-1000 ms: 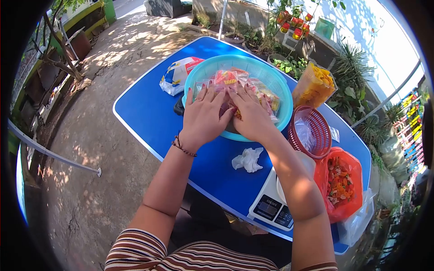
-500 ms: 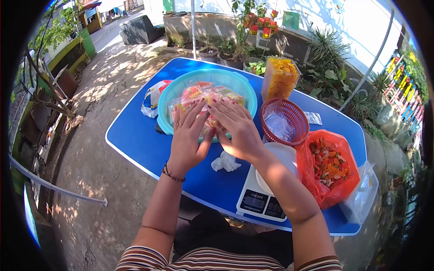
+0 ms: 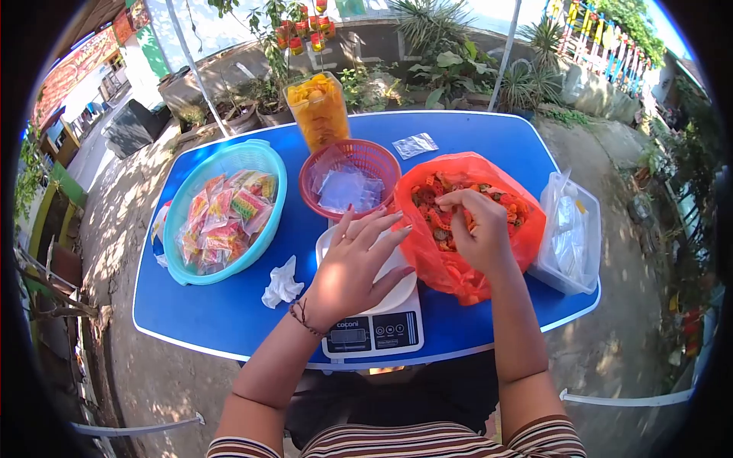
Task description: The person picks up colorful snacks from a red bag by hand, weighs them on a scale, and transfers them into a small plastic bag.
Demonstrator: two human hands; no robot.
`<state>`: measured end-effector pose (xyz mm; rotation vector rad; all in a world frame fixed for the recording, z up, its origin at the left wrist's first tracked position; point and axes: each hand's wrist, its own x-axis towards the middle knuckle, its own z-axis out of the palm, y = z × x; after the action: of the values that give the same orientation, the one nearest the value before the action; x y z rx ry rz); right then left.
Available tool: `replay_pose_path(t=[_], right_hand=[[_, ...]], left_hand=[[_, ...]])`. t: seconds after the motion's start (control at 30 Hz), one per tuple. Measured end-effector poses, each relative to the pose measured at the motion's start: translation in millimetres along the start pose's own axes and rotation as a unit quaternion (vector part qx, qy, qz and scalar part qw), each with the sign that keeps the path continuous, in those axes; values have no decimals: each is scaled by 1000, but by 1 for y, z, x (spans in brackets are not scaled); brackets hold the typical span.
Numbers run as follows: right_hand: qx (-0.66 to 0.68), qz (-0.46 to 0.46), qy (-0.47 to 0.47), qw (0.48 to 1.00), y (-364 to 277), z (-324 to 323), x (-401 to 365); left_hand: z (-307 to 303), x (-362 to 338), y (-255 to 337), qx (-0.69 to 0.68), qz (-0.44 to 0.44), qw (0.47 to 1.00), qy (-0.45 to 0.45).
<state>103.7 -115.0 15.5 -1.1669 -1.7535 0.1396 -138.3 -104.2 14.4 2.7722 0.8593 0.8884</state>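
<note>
My left hand (image 3: pixel 359 259) is open, palm down with fingers spread, above the white kitchen scale (image 3: pixel 374 345) and its round white plate (image 3: pixel 397 298). Its fingertips come close to the red plastic basket (image 3: pixel 309 179), which holds clear plastic bags (image 3: pixel 347 189). Over at the red plastic bag (image 3: pixel 427 267), my right hand (image 3: pixel 485 229) is at the small orange, red and green snack pieces (image 3: pixel 508 200). Its fingers are curled in toward the thumb; whatever they hold is hidden.
A turquoise basket (image 3: pixel 279 206) of filled snack packets (image 3: pixel 225 217) stands at left, near crumpled white tissue (image 3: pixel 283 284). Behind is a clear container of yellow chips (image 3: pixel 317 114). A flat plastic packet (image 3: pixel 414 145) lies at the back; a clear tub (image 3: pixel 569 278) stands at right.
Both hands have left the packets in the turquoise basket. My right hand has moved to the snack pieces in the red bag, my left over the scale. The view has turned right.
</note>
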Motion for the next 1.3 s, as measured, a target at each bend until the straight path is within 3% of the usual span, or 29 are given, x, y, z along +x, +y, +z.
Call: replay_pose_path(t=[0.17,0.27,0.3,0.4,0.5,0.6,0.7,0.8,0.9,1.0,1.1,1.2,1.3], right_hand=[[-159,204,-23,966,82,-43,-11],[-230,165,39,958,120,-25,-35],[-251,290,-65,921,105,-31,-23],[-318,217,-17,923,118,-20,-28],[-296,144,-5,944,126,-11,-33],[-303,168,-92,934,99,-13,-28],[-306,186,-105,928,81,-14,-27],[-315,186,-46,930,81,-10,-32],[-310,178,-97,929,82,-16,-32],[-276,221,-150,923,75,-24,-28],[-187,208,-151,948,74,-24,-28],[-31,253,-77,964,70,-18,-25],[145,240,-5,960,79,-13,-26]], left_hand=[[29,37,15,-43,58,992,-105],[38,50,15,-59,76,983,-158],[40,55,14,-67,75,982,-161],[51,72,8,-81,68,981,-163],[77,85,-15,-35,66,987,-140],[95,97,-24,34,38,978,-200],[105,106,-25,111,4,954,-280],[98,109,-18,141,-2,952,-270],[97,103,-22,125,7,967,-223],[90,99,-22,101,-44,972,-209],[75,93,-19,-10,-77,985,-152],[62,88,-13,-144,-121,976,-111],[53,81,-4,-310,-224,920,-92]])
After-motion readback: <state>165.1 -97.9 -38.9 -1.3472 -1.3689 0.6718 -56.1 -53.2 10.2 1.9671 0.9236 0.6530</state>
